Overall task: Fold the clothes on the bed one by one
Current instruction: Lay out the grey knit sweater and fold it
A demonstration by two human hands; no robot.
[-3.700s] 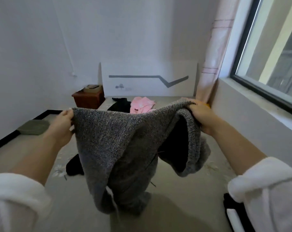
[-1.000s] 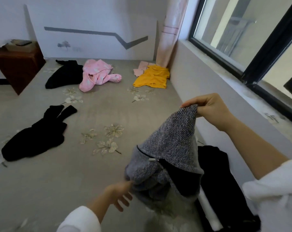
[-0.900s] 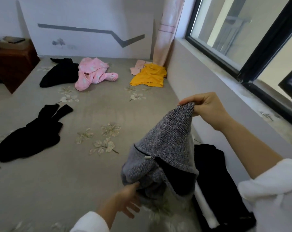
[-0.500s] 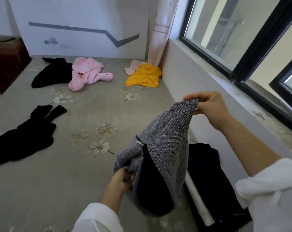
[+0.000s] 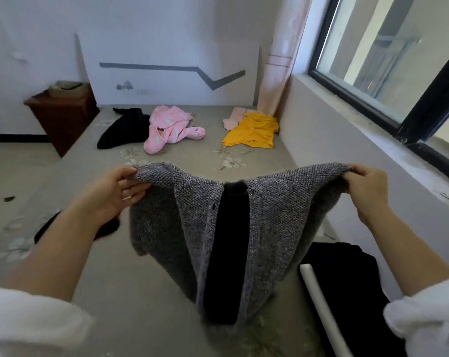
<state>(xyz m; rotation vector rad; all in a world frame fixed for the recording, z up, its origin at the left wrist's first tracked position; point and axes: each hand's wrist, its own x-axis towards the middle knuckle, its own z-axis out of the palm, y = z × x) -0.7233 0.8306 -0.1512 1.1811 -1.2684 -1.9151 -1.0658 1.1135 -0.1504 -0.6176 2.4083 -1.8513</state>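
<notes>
A grey knitted garment with a black inner lining hangs spread in the air in front of me, above the bed. My left hand pinches its upper left edge. My right hand pinches its upper right edge. The open front shows the black lining down the middle. Farther up the bed lie a pink garment, a yellow garment and a black garment.
A folded black garment with a white stripe lies at the bed's right edge by the wall. Another black garment shows under my left forearm. A brown bedside cabinet stands at the back left. A window and curtain are on the right.
My left hand, which reached under the hanging grey garment, has taken its other top edge and pulled left. The garment is now stretched wide between both hands.
</notes>
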